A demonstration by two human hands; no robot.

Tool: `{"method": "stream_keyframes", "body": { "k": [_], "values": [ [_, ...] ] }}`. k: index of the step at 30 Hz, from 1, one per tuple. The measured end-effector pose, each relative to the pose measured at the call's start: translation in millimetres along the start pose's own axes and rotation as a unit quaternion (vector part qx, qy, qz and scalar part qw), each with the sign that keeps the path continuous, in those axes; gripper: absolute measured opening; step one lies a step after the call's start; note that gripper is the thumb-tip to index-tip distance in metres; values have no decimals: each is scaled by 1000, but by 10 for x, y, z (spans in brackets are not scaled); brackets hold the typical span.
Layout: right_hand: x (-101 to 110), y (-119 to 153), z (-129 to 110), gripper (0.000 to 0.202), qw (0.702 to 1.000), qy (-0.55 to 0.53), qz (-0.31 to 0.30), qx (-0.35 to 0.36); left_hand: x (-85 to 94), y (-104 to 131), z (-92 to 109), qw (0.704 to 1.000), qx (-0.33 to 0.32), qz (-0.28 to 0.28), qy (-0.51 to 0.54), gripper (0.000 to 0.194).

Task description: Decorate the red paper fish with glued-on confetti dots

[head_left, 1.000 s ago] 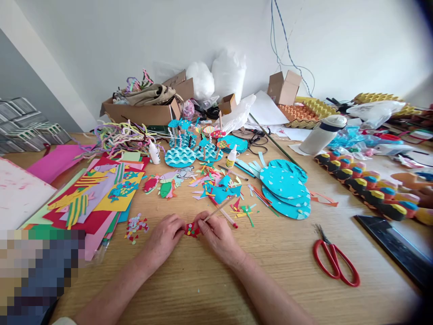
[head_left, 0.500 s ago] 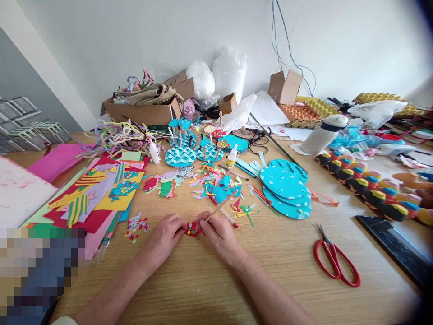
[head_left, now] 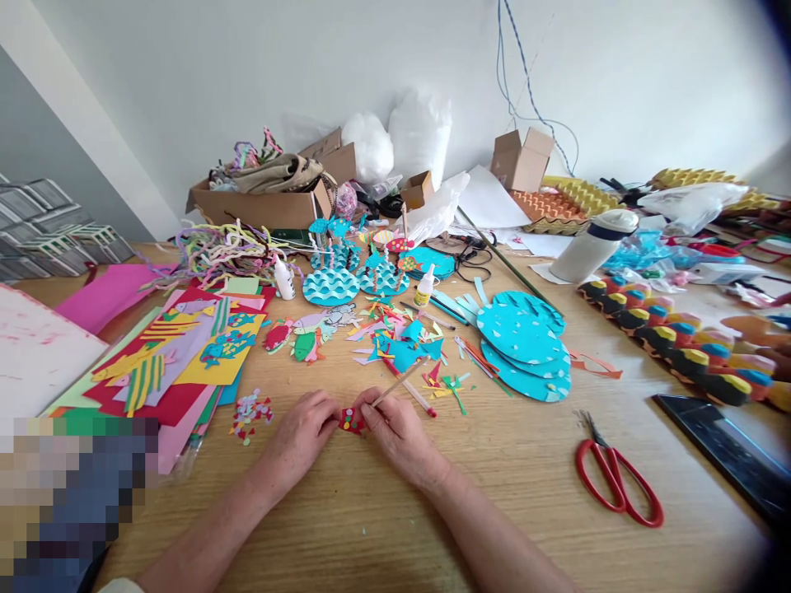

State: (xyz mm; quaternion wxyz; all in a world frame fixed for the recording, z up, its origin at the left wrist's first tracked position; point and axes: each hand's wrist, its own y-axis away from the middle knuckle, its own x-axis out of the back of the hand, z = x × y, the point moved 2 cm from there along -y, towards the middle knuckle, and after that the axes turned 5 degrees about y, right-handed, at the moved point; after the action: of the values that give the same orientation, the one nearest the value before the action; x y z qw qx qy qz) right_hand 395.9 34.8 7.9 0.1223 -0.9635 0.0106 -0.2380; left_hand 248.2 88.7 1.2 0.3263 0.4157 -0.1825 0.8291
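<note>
Between my hands is a small red paper cutout (head_left: 351, 421) with coloured dots; its ends are hidden by my fingers. My left hand (head_left: 306, 432) pinches its left end. My right hand (head_left: 400, 435) is closed at its right side and also holds a thin wooden stick (head_left: 401, 380), which slants up and to the right. Left of my left hand lies a pile of tiny paper bits (head_left: 250, 414). A red-tipped pen (head_left: 421, 401) lies just beyond my right hand. Farther back are paper fish (head_left: 304, 345) and a heap of coloured paper scraps (head_left: 401, 346).
Red-handled scissors (head_left: 618, 486) and a black tablet-like device (head_left: 720, 449) lie at right. Blue discs (head_left: 525, 371) are stacked beyond. Two glue bottles (head_left: 424, 290) stand near wave-decorated stands (head_left: 330, 286). Coloured sheets (head_left: 185, 403) cover the left; a white tumbler (head_left: 590, 251) leans behind.
The red cutout has turned slightly between my fingers, and the stick in my right hand has dipped a little. Both hands keep their grip.
</note>
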Motion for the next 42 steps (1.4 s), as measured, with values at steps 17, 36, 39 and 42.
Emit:
{"method": "stream_keyframes", "body": {
  "k": [17,36,39,42],
  "values": [
    [25,7,-50,21,1000,-7,-9,-3,-32,14,-28,1000,-2,9,16,14],
    [108,7,-86,22,1000,-16,0,-12,-21,6,0,1000,-4,13,2,14],
    [101,2,-92,21,1000,-22,4,-10,-15,8,8,1000,-8,17,4,14],
    [76,6,-80,20,999,-27,-20,-11,-12,12,11,1000,-4,22,8,14]
  ]
}}
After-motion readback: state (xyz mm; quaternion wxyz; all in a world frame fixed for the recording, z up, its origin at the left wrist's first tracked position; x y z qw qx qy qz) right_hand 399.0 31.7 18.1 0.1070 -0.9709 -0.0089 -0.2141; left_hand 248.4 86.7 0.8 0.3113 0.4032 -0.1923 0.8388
